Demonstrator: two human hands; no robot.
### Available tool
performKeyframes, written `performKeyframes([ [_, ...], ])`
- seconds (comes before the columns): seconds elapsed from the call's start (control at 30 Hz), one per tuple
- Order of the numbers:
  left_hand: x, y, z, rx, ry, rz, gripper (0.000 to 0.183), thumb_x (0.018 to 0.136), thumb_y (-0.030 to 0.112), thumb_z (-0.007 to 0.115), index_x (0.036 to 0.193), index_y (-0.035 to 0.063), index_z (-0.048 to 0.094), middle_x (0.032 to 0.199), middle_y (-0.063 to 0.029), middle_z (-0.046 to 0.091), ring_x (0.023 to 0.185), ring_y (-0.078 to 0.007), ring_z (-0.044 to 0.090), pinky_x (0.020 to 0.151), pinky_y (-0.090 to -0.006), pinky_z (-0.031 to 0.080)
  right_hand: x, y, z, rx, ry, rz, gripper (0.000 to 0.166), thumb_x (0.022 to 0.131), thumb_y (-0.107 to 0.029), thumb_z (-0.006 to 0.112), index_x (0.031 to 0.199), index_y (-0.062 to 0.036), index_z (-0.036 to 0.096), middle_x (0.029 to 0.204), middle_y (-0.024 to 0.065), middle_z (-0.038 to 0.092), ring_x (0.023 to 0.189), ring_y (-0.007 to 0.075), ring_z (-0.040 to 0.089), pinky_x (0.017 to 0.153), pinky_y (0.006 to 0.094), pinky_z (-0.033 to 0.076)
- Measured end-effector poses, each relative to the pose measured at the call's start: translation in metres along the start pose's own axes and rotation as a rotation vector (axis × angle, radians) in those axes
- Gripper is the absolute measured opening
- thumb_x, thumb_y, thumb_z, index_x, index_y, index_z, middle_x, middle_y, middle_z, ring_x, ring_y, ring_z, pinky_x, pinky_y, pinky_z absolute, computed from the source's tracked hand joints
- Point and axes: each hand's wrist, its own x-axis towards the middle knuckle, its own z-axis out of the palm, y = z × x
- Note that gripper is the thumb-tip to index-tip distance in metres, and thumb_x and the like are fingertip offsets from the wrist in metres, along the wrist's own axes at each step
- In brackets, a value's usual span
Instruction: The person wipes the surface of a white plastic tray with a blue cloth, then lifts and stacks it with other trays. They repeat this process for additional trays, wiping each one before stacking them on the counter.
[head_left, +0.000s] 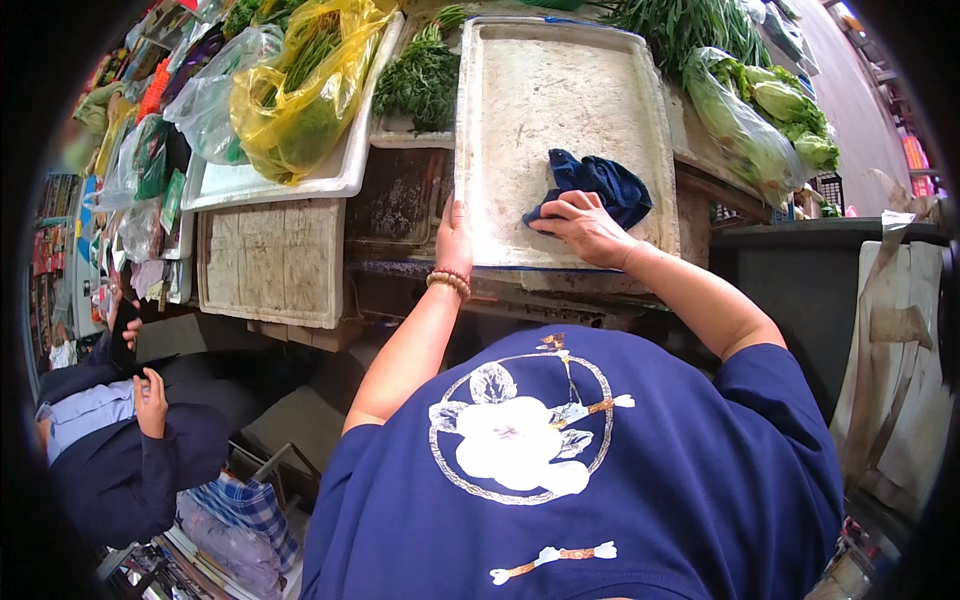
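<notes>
Before me lies a shallow white foam tray (562, 90), its inner surface stained with brown marks. My left hand (454, 241), with bead bracelets at the wrist, grips the tray's left rim near the front corner. A crumpled dark blue cloth (600, 184) rests on the tray's front right part. Over its near side bends my right hand (589, 227), fingers curled on the fabric and pressing it against the tray. Part of the cloth is hidden under that hand.
Leafy greens (424, 82) and a yellow plastic bag (300, 112) of vegetables lie to the left. Bagged lettuce (750, 127) sits at the right. Below the yellow bag stands a worn foam box (270, 262). A seated person (135, 450) is at the lower left, beside a dark bin-free walkway.
</notes>
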Motion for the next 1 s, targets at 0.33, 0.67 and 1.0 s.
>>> performKeyframes([
  [0.33, 0.011, -0.015, -0.007, 0.090, 0.035, -0.022, 0.045, 0.094, 0.037, 0.034, 0.125, 0.0057, 0.045, 0.114, -0.0113, 0.056, 0.104, -0.0209, 0.052, 0.088, -0.0296, 0.039, 0.028, -0.013, 0.008, -0.022, 0.037, -0.008, 0.045, 0.068, -0.004, 0.050, 0.110, -0.0187, 0.059, 0.110, -0.0010, 0.050, 0.105, 0.0188, 0.041, 0.091, 0.0348, 0.028],
  [0.67, 0.007, -0.009, -0.005, 0.146, 0.050, 0.014, 0.047, 0.094, 0.039, 0.033, 0.125, 0.0058, 0.044, 0.118, -0.0114, 0.054, 0.106, -0.0215, 0.052, 0.089, -0.0292, 0.039, 0.043, -0.020, 0.009, -0.114, -0.004, 0.044, 0.045, 0.070, -0.008, 0.051, 0.112, -0.0204, 0.056, 0.109, 0.0000, 0.048, 0.103, 0.0187, 0.041, 0.087, 0.0351, 0.031],
  [1.0, 0.010, -0.010, -0.002, 0.090, 0.039, 0.005, 0.047, 0.094, 0.038, 0.034, 0.121, 0.0014, 0.047, 0.115, -0.0102, 0.054, 0.103, -0.0181, 0.050, 0.088, -0.0284, 0.039, 0.058, -0.027, 0.019, -0.135, 0.031, 0.077, 0.044, 0.074, -0.010, 0.049, 0.116, -0.0217, 0.053, 0.108, 0.0021, 0.047, 0.103, 0.0200, 0.041, 0.086, 0.0351, 0.031],
])
